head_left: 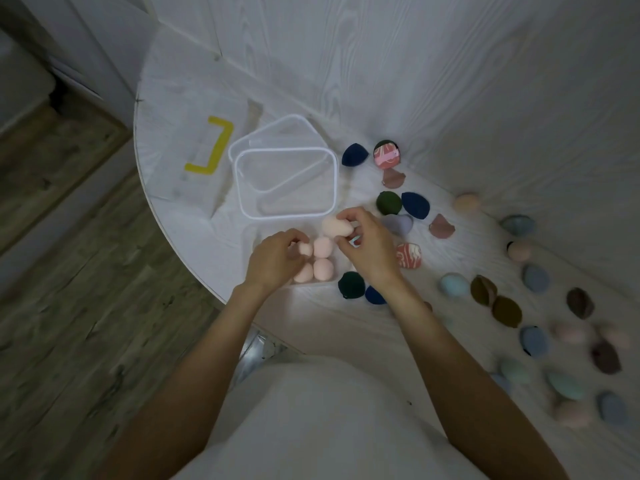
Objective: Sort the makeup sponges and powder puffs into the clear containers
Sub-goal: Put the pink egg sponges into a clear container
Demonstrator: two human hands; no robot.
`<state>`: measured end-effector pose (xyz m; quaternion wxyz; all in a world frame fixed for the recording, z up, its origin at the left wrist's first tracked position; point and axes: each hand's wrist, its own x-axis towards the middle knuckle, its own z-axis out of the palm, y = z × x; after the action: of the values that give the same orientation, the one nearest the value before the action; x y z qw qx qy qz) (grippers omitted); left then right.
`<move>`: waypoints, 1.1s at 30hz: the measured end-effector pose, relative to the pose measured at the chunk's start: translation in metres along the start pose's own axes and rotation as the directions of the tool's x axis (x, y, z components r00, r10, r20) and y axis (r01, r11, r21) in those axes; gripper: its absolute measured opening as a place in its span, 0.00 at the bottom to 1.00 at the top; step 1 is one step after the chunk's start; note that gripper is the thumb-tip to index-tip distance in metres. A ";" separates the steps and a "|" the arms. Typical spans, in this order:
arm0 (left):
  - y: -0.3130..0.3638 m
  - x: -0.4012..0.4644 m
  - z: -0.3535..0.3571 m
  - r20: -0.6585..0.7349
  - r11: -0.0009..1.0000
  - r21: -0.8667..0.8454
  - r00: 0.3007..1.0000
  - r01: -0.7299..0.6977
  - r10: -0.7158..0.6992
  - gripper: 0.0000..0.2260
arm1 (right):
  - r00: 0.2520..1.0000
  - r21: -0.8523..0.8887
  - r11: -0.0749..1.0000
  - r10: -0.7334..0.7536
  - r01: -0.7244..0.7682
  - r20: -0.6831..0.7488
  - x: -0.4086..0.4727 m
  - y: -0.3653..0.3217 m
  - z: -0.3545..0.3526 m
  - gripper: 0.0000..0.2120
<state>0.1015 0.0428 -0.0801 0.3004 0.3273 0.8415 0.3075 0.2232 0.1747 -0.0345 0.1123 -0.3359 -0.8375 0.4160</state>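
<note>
Near the counter (311, 98) edge, the right hand (370, 251) pinches a pink sponge (334, 226) in a curled grip, just above the small clear tray; the left hand (273, 261) pinches another pink sponge (305, 249) inside it.

White round table (346, 64) fills the frame's centre and right; yellow L-shaped tape mark (211, 147) upper left; wood-grain floor (69, 306) left.
</note>
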 end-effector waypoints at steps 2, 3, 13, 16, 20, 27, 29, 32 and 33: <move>-0.001 -0.001 0.000 0.025 1.000 -0.016 1.000 -0.016 0.016 0.14 | 1.000 0.003 1.000 -0.001 0.001 0.009 -0.001 0.000 0.001 0.12; -0.003 -0.002 -0.001 0.031 0.999 -0.030 0.999 -0.018 0.019 0.15 | 1.000 0.007 1.000 -0.002 0.002 0.011 -0.001 0.000 0.001 0.13; -0.007 -0.016 -0.011 -0.021 0.997 -0.043 0.997 -0.070 0.069 0.14 | 0.999 0.026 0.999 -0.032 0.031 0.040 0.002 -0.004 0.005 0.14; -0.012 -0.026 -0.023 -0.150 0.989 0.098 0.981 -0.111 0.125 0.14 | 0.997 0.022 0.999 -0.050 0.048 0.063 0.005 -0.015 0.009 0.14; -0.026 -0.046 -0.034 -0.179 0.891 0.423 0.949 -0.163 0.258 0.20 | 0.972 -0.144 0.975 -0.143 0.171 0.187 0.012 -0.032 0.037 0.14; -0.031 -0.054 -0.030 -0.086 0.864 0.469 0.965 -0.182 0.249 0.25 | 0.890 -0.549 0.710 -0.268 0.441 0.369 0.019 -0.029 0.072 0.12; -0.032 -0.054 -0.028 -0.088 0.872 0.453 0.964 -0.185 0.250 0.25 | 0.868 -0.539 0.695 -0.273 0.476 0.415 0.018 -0.026 0.069 0.12; -0.033 -0.053 -0.026 -0.101 0.890 0.413 0.961 -0.195 0.258 0.26 | 0.846 -0.503 0.712 -0.247 0.489 0.473 0.019 -0.027 0.064 0.13; -0.034 -0.053 -0.026 -0.104 0.893 0.402 0.960 -0.200 0.262 0.26 | 0.840 -0.489 0.724 -0.233 0.487 0.491 0.019 -0.027 0.063 0.13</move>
<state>0.1028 -0.0247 -0.0713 0.1246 0.4532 0.8613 0.1929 0.1671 0.1362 -0.0548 -0.0904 -0.0895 -0.9790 0.1593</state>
